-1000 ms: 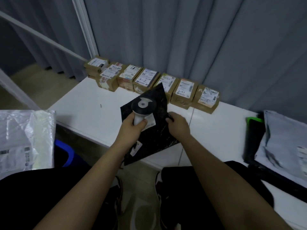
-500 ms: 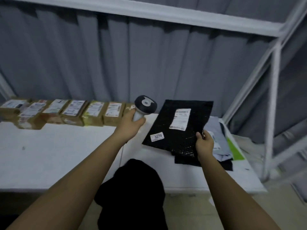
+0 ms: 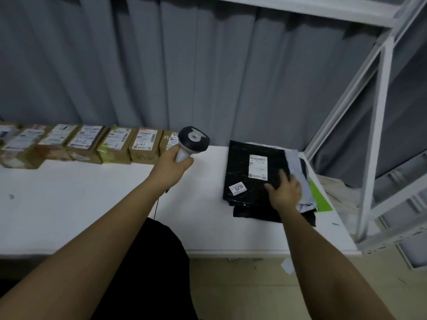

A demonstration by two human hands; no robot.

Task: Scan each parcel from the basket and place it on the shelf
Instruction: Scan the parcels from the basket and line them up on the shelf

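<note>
A black poly-bag parcel with a white shipping label and a "5270" sticker lies flat on the white shelf board, on top of a stack of other soft parcels. My right hand rests on the bag's near right part with the fingers spread flat. My left hand grips the white handle of a barcode scanner, whose black head is held above the board to the left of the bag.
A row of several brown cardboard parcels with white labels lines the back of the board on the left. Grey, green and black soft parcels lie under the bag. White shelf uprights rise at the right. A grey curtain hangs behind.
My right hand has carried the black bag to the right and laid it flat on the stack; it now presses on top instead of gripping the edge. The scanner has stayed in my left hand.
</note>
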